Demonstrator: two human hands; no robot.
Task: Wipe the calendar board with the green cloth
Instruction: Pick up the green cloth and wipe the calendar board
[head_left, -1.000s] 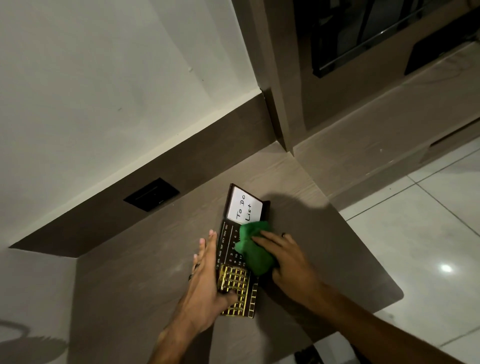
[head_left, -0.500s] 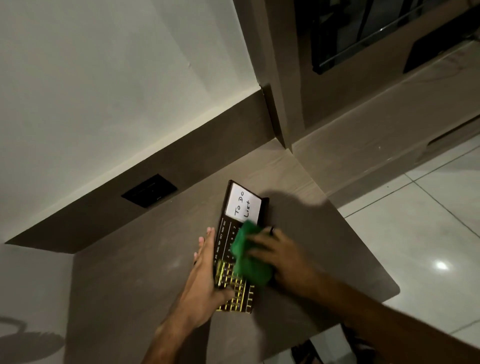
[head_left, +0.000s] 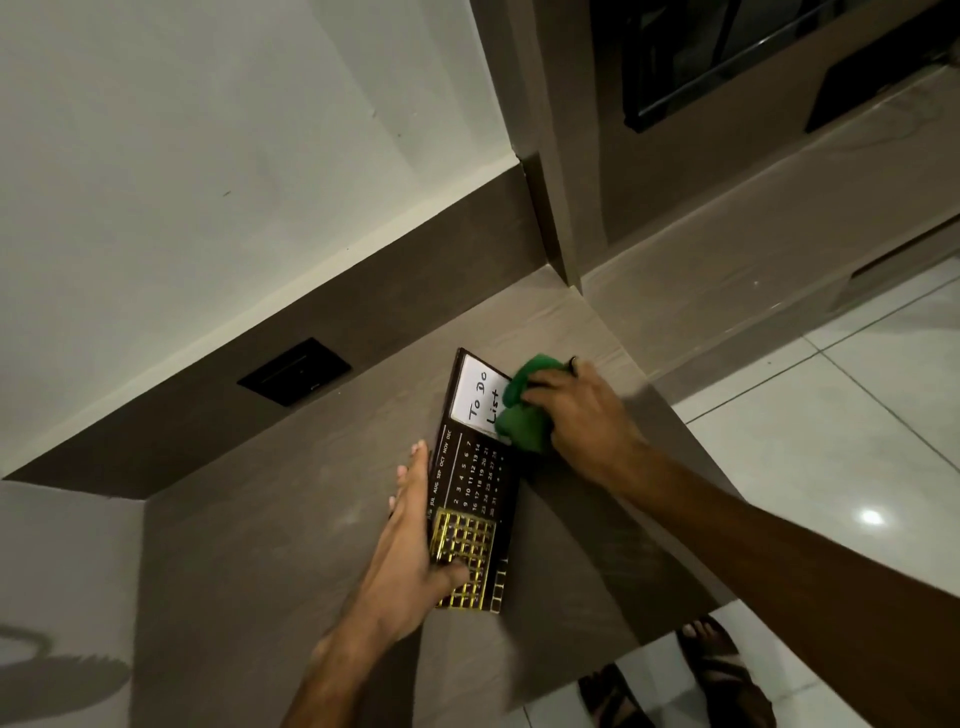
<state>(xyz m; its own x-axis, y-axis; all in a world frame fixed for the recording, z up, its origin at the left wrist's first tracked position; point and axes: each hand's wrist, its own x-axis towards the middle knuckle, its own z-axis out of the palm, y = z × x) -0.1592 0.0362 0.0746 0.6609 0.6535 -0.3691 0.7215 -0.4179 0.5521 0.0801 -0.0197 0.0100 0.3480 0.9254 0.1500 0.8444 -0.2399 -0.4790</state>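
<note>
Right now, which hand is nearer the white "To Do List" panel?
Right. The right hand presses the green cloth against the white panel at its right edge. The left hand sits lower, bracing the calendar board along its left side.

A grey-brown wood-grain counter (head_left: 291, 519) with a rounded corner carries a dark rectangular calendar board (head_left: 475, 483) with a white note panel, lying flat near its right edge.

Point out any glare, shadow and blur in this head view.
Head view: dim, warm light; a glare spot on the floor tile; the right hand and green cloth look motion-blurred; the right forearm shades the desk; wide-angle tilt throughout.
</note>
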